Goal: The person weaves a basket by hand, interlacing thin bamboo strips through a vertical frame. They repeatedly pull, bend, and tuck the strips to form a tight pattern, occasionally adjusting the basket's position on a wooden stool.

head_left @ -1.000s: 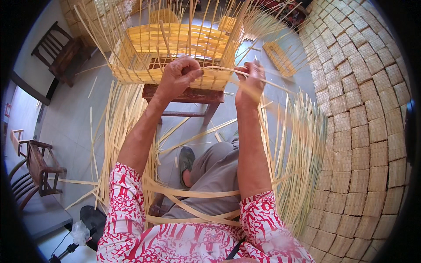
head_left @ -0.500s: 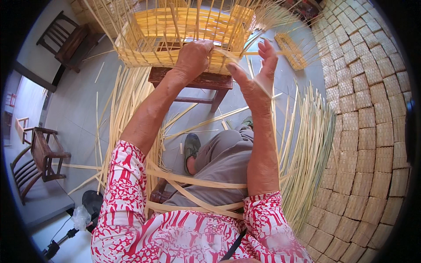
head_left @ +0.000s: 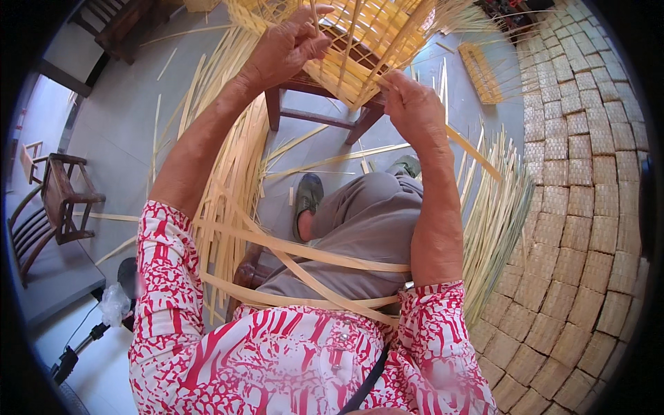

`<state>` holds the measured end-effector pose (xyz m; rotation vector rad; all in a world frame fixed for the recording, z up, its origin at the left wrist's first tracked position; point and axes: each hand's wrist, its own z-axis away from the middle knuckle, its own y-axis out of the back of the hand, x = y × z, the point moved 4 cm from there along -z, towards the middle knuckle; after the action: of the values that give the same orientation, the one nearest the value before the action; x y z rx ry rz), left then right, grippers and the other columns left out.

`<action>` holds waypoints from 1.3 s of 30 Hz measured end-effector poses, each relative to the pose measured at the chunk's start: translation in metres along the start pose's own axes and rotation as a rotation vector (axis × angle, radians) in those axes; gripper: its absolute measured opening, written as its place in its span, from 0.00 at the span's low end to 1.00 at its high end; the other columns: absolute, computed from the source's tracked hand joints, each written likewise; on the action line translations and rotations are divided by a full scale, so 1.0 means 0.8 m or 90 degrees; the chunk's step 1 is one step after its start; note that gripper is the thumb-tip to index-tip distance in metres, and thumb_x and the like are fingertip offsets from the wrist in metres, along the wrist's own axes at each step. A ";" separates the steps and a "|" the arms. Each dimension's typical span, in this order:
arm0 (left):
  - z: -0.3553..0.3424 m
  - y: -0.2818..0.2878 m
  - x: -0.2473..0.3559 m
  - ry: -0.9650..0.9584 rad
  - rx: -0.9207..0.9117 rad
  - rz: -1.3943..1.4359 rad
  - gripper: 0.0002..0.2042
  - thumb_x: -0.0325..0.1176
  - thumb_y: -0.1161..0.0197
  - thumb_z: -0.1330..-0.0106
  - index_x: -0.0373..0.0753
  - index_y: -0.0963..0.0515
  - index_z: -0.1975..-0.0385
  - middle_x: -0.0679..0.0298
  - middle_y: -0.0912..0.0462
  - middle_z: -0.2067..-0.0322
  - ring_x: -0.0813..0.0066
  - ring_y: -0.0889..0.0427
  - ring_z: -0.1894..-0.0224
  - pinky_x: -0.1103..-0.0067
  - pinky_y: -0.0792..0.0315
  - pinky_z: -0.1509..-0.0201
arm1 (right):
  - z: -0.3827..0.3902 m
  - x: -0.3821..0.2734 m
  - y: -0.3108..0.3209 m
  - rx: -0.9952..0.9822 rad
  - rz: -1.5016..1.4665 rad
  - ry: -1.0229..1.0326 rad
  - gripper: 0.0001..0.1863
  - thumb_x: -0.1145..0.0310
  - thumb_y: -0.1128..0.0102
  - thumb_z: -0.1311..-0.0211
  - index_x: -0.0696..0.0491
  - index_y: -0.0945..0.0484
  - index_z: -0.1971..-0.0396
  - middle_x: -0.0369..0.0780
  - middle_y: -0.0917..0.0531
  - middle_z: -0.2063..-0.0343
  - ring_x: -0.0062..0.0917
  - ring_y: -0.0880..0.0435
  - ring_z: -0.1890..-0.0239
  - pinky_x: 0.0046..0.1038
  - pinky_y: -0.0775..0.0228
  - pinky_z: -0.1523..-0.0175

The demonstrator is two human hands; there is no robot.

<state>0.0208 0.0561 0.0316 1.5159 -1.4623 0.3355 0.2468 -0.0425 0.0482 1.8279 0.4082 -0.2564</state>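
Note:
A yellow, partly woven bamboo basket (head_left: 398, 31) with upright stakes sits tilted on a dark wooden stool (head_left: 311, 119) at the top. My left hand (head_left: 280, 52) is at its near left side, fingers curled round a stake. My right hand (head_left: 415, 111) is closed in a pinch at the basket's right corner, on a pale strip (head_left: 477, 152) that trails down to the right. Loose long strips (head_left: 228, 111) lie left of my legs, and several cross over my lap.
Two wooden chairs (head_left: 69, 200) (head_left: 111, 34) stand at the left. Another unfinished yellow basket (head_left: 481, 72) lies at upper right. More strips (head_left: 494, 228) lie by my right arm. Stacked woven straw pieces (head_left: 581, 194) fill the right side. A black stand (head_left: 72, 356) is at lower left.
The basket has swung round, its near corner now between my hands. My left hand has moved up and leftward. My right hand has closed from spread fingers and moved to the corner.

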 end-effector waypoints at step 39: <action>-0.007 -0.100 0.044 -0.184 -0.118 -0.204 0.05 0.27 0.35 0.40 0.36 0.21 0.67 0.54 0.19 0.69 0.51 0.17 0.62 0.65 0.23 0.58 | 0.010 0.029 -0.013 -0.002 -0.151 0.018 0.07 0.63 0.42 0.35 0.48 0.20 0.61 0.50 0.15 0.68 0.51 0.16 0.62 0.48 0.25 0.59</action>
<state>0.1017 0.0238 0.0256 1.6617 -1.3935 -0.2138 0.2644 -0.0439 0.0281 1.7817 0.6453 -0.3925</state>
